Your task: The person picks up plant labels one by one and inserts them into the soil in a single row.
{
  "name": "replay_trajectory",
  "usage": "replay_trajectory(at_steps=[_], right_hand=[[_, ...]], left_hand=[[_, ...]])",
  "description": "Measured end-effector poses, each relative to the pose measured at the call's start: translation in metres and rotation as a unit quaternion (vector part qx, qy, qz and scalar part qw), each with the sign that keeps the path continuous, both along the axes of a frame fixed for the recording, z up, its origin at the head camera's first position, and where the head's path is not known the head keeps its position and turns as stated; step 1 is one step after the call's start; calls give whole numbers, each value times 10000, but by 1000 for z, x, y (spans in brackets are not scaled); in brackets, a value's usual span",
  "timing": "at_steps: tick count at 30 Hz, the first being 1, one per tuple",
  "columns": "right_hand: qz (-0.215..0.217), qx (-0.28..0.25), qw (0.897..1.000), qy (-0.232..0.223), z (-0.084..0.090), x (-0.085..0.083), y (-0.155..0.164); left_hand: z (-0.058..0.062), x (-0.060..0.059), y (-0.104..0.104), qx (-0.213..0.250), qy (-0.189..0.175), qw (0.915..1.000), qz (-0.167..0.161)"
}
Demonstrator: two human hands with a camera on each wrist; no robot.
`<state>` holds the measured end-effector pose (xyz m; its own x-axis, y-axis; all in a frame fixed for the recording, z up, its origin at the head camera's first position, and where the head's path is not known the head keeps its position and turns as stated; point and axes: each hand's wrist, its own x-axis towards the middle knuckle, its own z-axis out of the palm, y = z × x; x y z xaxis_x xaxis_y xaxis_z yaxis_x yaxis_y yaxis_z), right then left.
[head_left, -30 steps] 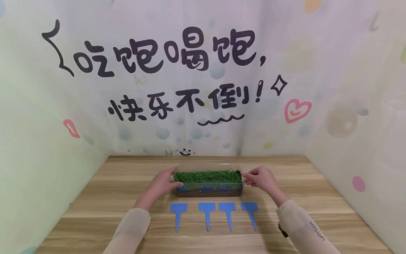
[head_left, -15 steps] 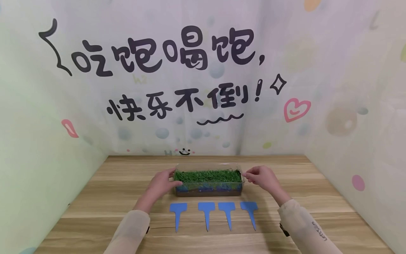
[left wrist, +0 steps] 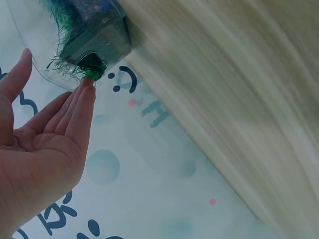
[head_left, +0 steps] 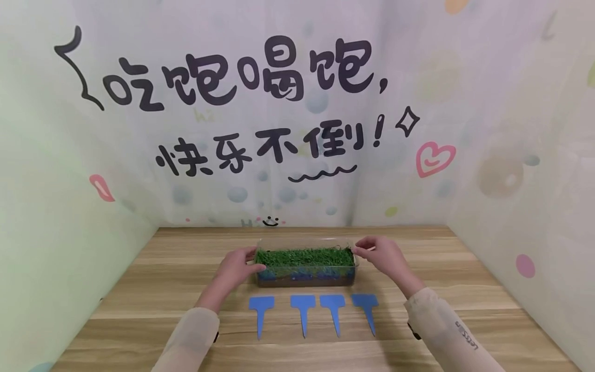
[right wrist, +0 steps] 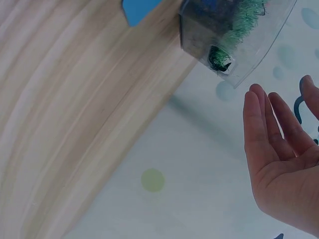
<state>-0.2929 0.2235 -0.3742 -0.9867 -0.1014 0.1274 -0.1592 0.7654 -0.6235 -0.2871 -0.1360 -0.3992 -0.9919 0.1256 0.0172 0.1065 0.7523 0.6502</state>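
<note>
A long clear plastic box [head_left: 307, 283] stands on the table, with a strip of green artificial grass [head_left: 304, 257] inside over blue and brown layers. At its left end is my left hand [head_left: 234, 268], fingers extended and fingertips at the end wall, the thumb by the front corner. In the left wrist view those fingers [left wrist: 75, 117] look nearly straight, right at the grass tuft [left wrist: 92, 64] showing at the box's end. My right hand [head_left: 383, 257] is by the right end. The right wrist view shows its fingers [right wrist: 253, 119] extended, slightly apart from the box corner [right wrist: 234, 79].
Several blue T-shaped plant labels [head_left: 303, 305] lie in a row on the wooden table [head_left: 186, 289], in front of the box. Behind the table hangs a printed backdrop [head_left: 232, 206] with black lettering, and similar sheets enclose both sides.
My right hand's fingers, earlier closed together at the box's right end, have spread and risen slightly. The left hand stays at the left end. The box and labels keep their places.
</note>
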Motion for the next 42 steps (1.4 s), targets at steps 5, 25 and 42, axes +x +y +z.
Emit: replay_trajectory(at_steps=[5,25,42], right_hand=[[6,89,9999,89,5,2,-7],[334,23,9993,176,8,8,-44],[459,-29,9989,84,8,14,-68]], left_hand=[[0,1,0,-10,32,10000,7],[-2,2,0,-135,226,9997,-8],[1,4,0,-354,179,9992,-58]])
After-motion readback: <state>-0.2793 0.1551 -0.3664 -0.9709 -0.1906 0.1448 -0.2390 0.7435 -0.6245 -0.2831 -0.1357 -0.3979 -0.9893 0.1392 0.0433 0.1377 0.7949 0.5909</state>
